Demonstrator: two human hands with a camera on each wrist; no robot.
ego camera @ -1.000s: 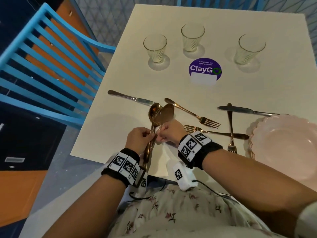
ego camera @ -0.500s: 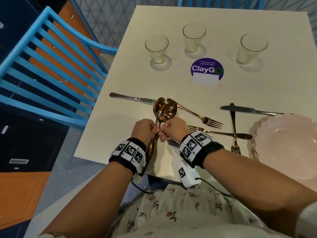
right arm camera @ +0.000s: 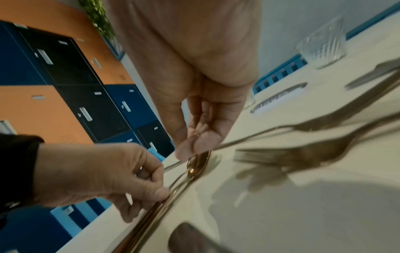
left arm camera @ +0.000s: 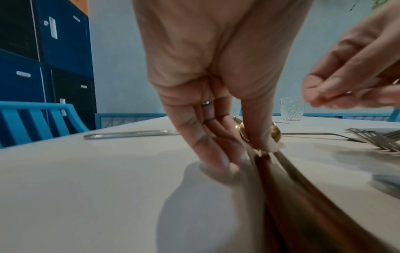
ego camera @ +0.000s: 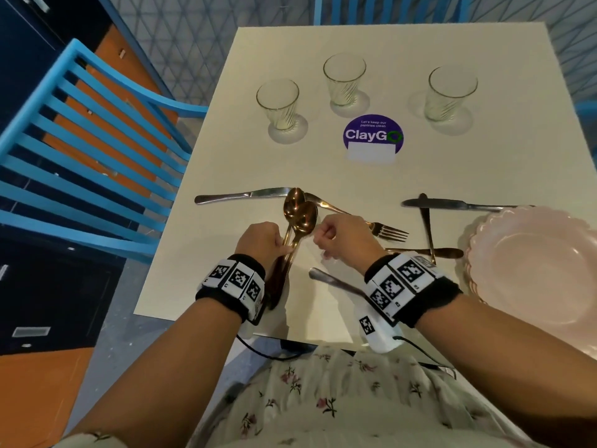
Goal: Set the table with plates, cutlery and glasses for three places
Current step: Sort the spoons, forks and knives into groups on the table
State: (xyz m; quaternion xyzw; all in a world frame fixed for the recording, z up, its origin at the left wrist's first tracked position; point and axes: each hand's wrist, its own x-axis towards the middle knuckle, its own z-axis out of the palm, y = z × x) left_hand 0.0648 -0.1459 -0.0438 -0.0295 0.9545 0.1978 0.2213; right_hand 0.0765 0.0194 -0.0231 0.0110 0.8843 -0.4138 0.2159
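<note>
The left hand (ego camera: 261, 241) kept its grip on the handles of the copper spoons (ego camera: 298, 215), thumb and fingers pinching them above the near part of the worktop (ego camera: 226, 150), bowls pointing away. The right hand (ego camera: 342, 236), which half a second earlier had pinched the same handles beside the left, had drawn off to the right, its fingers curled and grasping nothing. A knife handle (ego camera: 336, 282) showed beneath the right wrist.

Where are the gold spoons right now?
In the head view the spoons lie bunched near the table's front-left edge, handles pinched by the left hand, bowls pointing at the glasses and overlapping the left knife's blade tip.
</note>
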